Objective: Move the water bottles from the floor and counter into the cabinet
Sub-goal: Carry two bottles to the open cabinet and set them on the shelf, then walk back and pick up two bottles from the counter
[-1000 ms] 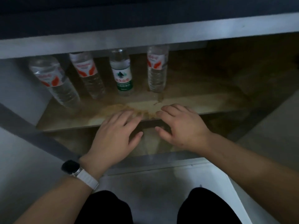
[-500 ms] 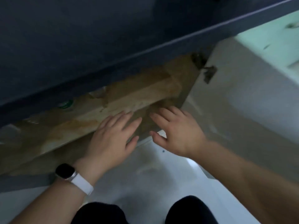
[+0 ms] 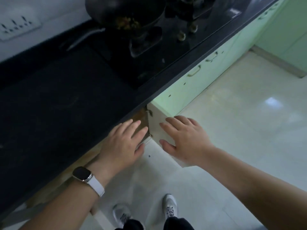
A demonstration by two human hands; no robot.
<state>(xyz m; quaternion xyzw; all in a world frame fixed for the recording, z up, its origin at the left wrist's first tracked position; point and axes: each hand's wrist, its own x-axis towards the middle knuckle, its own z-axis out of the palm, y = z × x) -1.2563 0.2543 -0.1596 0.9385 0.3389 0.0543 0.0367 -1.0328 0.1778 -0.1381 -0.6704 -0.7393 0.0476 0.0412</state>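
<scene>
Cabinet opening (image 3: 138, 117) just beyond left hand (image 3: 122, 144)

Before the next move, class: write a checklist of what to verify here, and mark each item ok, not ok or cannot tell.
1. Free left hand: ok, open, holds nothing.
2. Free right hand: ok, open, by the door.
3. Open door: ok, it stands ajar.
4. Stored bottles in cabinet: cannot tell, the counter hides the inside.
5. No bottles on floor: cannot tell; none in the part shown.
</scene>
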